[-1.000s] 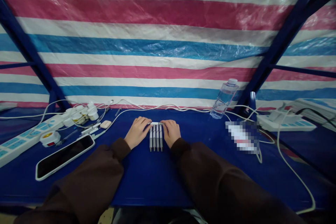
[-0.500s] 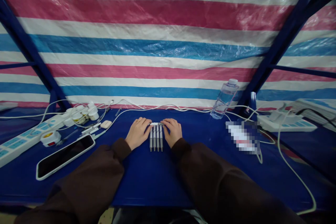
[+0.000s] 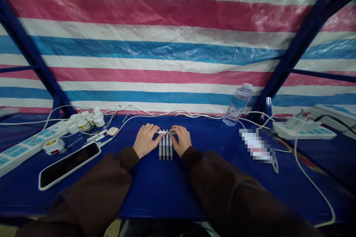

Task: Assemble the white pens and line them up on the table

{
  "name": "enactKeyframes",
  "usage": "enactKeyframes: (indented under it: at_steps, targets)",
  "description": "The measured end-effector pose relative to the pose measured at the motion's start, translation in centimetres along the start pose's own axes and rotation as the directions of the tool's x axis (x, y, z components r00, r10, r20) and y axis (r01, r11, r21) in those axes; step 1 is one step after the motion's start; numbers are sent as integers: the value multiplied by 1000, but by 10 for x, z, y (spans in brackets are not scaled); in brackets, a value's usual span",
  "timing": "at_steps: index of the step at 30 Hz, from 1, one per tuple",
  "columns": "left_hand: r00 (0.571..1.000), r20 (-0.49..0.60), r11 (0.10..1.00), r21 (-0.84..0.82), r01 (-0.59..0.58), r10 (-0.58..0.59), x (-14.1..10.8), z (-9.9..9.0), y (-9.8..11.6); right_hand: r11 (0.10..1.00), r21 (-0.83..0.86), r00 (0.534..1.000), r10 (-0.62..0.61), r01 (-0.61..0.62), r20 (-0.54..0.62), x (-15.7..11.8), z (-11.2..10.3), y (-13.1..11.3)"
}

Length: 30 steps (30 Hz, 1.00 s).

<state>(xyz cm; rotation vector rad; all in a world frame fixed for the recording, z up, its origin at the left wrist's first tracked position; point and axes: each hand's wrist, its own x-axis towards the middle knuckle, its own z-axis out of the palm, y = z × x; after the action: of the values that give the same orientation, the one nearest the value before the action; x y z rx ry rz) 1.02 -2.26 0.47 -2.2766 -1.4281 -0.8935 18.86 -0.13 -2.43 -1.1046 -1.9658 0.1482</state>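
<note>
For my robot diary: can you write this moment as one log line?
left hand: holding pen end | right hand: holding other end | four pens: side by side, below

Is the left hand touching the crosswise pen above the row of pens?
Touching. The head view shows the left hand with its fingertips pressed against the left end of the crosswise pen, with no gap visible.

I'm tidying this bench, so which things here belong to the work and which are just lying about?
Part of the work:
left hand
right hand
crosswise pen
four pens in a row

Just lying about:
phone
water bottle
power strip
small case
</note>
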Motion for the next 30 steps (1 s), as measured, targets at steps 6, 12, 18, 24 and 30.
enactKeyframes:
  at_steps: [6, 12, 18, 24, 30]
  targets:
    - [1000, 4, 999, -29, 20, -20, 1, -1, 0, 999, 29, 999, 19, -18, -45, -1, 0, -1]
    - [1000, 8, 999, -36, 15, -14, 1, -1, 1, 1000, -4, 1000, 4, -4, -22, -1, 2, 1]
    - [1000, -7, 999, -36, 25, -26, 2, 1, -1, 1000, 7, 998, 4, -3, -63, -1, 2, 2]
    - [1000, -2, 998, -56, 18, -18, 2, 1, -1, 998, -52, 999, -20, 18, -34, -2, 6, 3]
    - [1000, 16, 999, -48, 2, -1, 2, 2, -1, 999, -30, 999, -18, 17, -49, -2, 2, 2]
